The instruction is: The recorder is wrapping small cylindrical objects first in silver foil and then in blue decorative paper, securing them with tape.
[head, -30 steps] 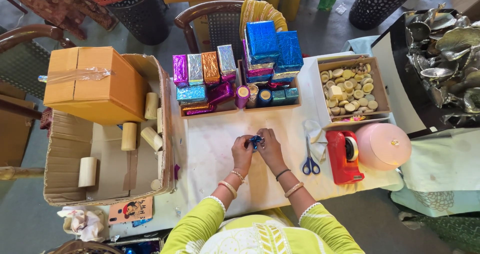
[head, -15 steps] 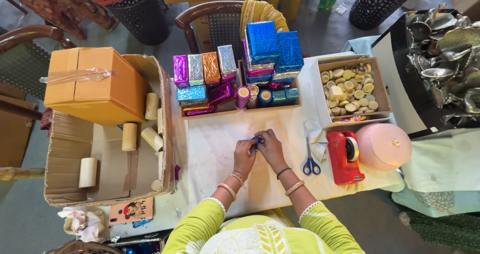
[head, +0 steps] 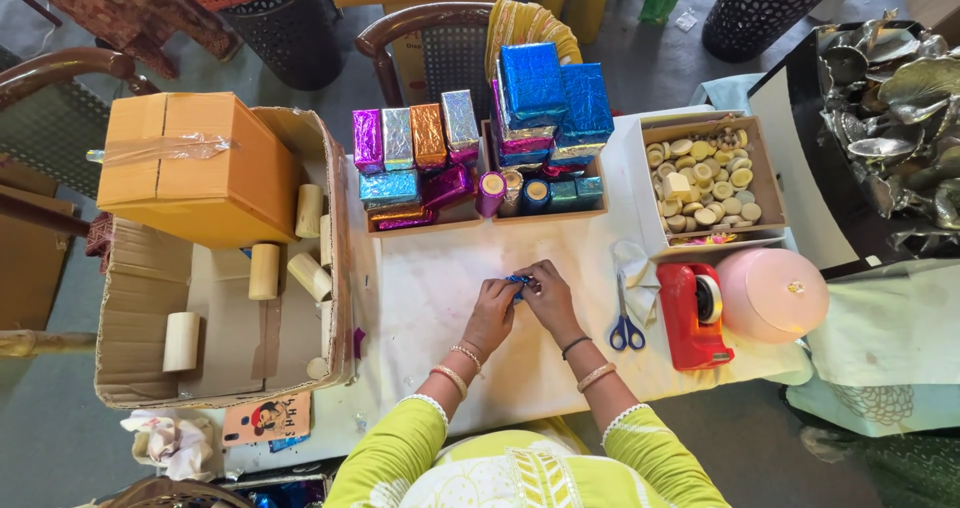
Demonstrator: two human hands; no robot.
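Head view, left hand [head: 492,308] and right hand [head: 548,293] meeting over the white tabletop [head: 430,268], fingers of both pinched closed on a small blue foil piece [head: 517,282], scissors [head: 627,323] nearby.

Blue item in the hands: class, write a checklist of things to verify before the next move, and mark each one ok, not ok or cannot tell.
1. Both hands on the blue item: left hand and right hand meet on it. Ok.
2. Item fully wrapped: too small and covered by fingers. Cannot tell.
3. Scissors close to the right hand, lying on the table. Ok.
4. Red tape dispenser beside the scissors, roll in place. Ok.
5. Free tape end ready to pull. Cannot tell.
6. Bare table under the hands. Ok.
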